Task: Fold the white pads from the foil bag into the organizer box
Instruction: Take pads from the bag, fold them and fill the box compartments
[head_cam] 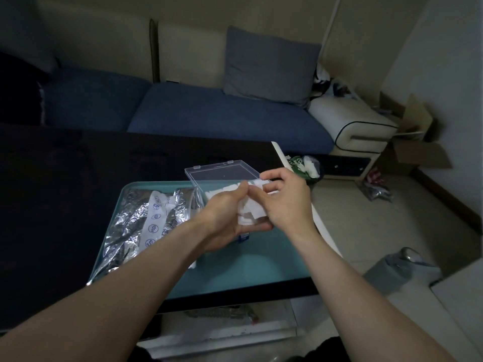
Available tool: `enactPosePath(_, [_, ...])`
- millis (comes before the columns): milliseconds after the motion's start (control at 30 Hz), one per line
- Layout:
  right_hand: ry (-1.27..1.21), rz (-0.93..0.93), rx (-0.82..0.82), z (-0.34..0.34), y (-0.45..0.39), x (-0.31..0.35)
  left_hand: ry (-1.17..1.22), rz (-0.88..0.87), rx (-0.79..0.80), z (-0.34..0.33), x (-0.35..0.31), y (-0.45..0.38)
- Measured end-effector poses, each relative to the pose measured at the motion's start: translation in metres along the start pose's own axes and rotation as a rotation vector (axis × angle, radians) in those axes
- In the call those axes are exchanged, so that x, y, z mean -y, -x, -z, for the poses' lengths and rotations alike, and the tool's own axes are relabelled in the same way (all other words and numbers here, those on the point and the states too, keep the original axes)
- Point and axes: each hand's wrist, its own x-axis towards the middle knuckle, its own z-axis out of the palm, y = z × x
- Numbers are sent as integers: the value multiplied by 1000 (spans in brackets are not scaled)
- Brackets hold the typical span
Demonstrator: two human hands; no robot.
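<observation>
1. We see the white pads held in the air between our two hands, above the near part of the organizer box and over the teal tray.
2. The left hand is half closed under the pads; its palm and fingers support the small stack from below and its thumb presses on top.
3. The right hand is curled, and its thumb and fingertips pinch the upper edge of one pad. The two hands touch each other at the thumbs.
4. The organizer box is clear plastic with its lid standing open toward the sofa. Some white pads already lie inside. Our hands hide its front edge.
5. The foil bag lies crumpled on the left half of the tray, with a white printed strip on it. It is apart from the hands.
6. The right and near parts of the tray are bare, so there is open room there.
7. The tray sits at the right end of the dark worktop; its near rim is close to the worktop edge, and its right side is near the white border of the worktop.
8. Beyond that border, a bin with white scraps stands on the floor.
</observation>
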Motion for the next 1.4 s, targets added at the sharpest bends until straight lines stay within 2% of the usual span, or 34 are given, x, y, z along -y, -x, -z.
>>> enactPosePath(100, [105,41,-82,-5,1,2,-17,-33,42,-1,2,-1])
enactPosePath(200, [101,70,-124,-12,2,3,-27,-52,64,0,3,-3])
enactPosePath(367, [86,72,-89,-16,-2,-2,63,-40,-59,3,6,-6])
enactPosePath(433, [20,-22,-8,-10,-7,-4,108,-52,-133,6,4,-10])
enactPosePath(533, [-105,-102,221,4,-6,-8,109,-65,-162,10,2,-13])
enactPosePath(633, [-92,-59,283,16,-5,-12,103,-67,-154,12,3,-11])
enactPosePath(733, [-115,-97,321,23,-5,-14,34,-70,-166,13,3,-13])
enactPosePath(933, [-352,-159,114,41,-11,-18,-125,-162,-245,21,3,-15])
enactPosePath(1033, [-321,-58,218,51,-10,-17,-203,-92,-158,25,5,-15])
enactPosePath(1133, [-183,53,318,46,-6,-10,-400,14,36,23,7,-12])
enactPosePath(1267, [-100,133,318,39,-9,-11,-383,115,254,17,10,-7])
enactPosePath(1400, [-26,210,270,28,-13,-18,-387,117,304,17,8,-5])
